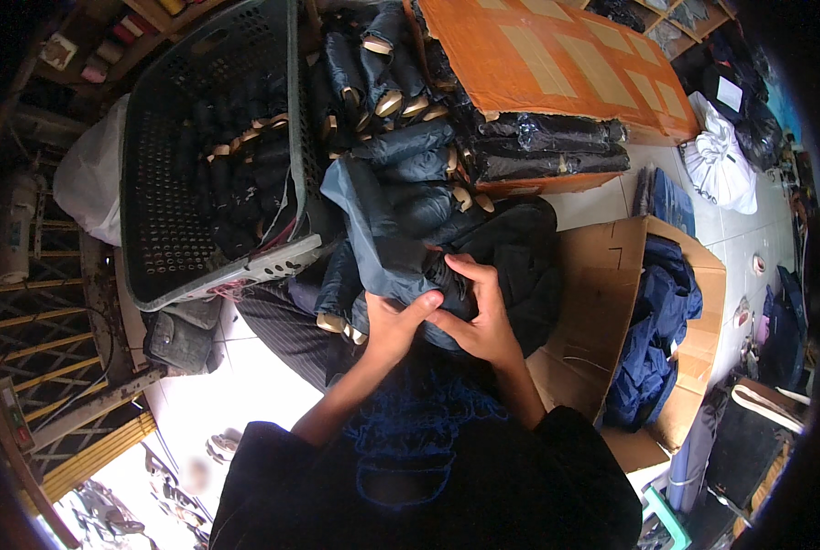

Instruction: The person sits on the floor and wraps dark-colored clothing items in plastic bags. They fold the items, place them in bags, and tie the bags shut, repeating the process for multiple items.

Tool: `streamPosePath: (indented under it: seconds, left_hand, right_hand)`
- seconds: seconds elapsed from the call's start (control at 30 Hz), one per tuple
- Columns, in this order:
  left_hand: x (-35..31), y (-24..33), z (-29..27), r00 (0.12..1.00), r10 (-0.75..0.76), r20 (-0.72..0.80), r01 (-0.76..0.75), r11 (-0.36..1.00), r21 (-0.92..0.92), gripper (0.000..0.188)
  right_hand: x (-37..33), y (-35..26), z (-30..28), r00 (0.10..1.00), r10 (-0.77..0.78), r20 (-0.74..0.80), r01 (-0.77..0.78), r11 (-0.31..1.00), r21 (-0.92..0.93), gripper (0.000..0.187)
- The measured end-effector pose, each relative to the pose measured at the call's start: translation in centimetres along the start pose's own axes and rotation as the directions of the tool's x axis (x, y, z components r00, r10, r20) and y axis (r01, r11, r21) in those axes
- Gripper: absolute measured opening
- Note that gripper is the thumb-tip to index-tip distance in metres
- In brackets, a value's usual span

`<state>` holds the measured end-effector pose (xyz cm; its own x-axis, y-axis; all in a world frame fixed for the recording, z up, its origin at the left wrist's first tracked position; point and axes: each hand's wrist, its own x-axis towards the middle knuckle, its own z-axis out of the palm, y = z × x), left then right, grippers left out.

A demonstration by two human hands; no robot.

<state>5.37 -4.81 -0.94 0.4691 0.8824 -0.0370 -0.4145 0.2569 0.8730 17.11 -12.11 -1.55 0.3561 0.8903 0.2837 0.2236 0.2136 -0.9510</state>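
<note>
Between my hands is a piece of dark grey-blue fabric (355,197), partly folded, its long flap standing up toward the basket. My left hand (393,323) grips its lower left edge, with the thumb pressed on top. My right hand (479,310) pinches the dark gathered part from the right, and both thumbs nearly meet. What lies under the fingers is hidden. Just beyond are several rolled dark fabric bundles (419,142) with pale beige ends. One more rolled bundle (338,280) rests beside my left hand.
At left stands a dark perforated plastic basket (176,266) holding more rolled bundles. An orange taped carton (566,69) with plastic-wrapped dark packs (547,151) is at the far side. At right, an open cardboard box (593,275) contains navy fabric (648,339). A white sack (721,165) lies beyond.
</note>
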Motion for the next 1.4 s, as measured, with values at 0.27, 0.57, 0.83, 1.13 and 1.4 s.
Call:
streamPosePath:
  seconds: [0.27, 0.57, 0.83, 1.13, 1.4]
  left_hand:
    - [0.0, -0.9, -0.8, 0.995, -0.035, 0.097, 0.047, 0.991, -0.127, 0.055]
    - [1.3, 1.2, -0.9, 0.910, -0.284, 0.301, 0.333, 0.935, -0.126, 0.064]
    - [1.4, 0.4, -1.0, 0.961, -0.158, 0.227, 0.182, 0.979, -0.087, 0.074]
    - [0.1, 0.0, -0.3, 0.999, -0.050, 0.010, 0.051, 0.982, -0.180, 0.076]
    - [-0.2, -1.0, -1.3, 0.995, 0.102, 0.003, -0.102, 0.990, 0.098, 0.065]
  right_hand:
    - [0.0, 0.0, 0.5, 1.000, -0.002, 0.013, 0.001, 0.997, 0.072, 0.065]
    - [-0.1, 0.5, 0.5, 0.997, -0.078, 0.015, 0.078, 0.997, 0.014, 0.064]
    - [0.5, -0.2, 0.1, 0.993, -0.096, 0.066, 0.098, 0.995, -0.025, 0.065]
    - [0.8, -0.7, 0.2, 0.994, -0.091, 0.057, 0.091, 0.996, 0.006, 0.062]
    - [0.9, -0.9, 0.1, 0.993, -0.099, 0.068, 0.100, 0.995, -0.014, 0.062]
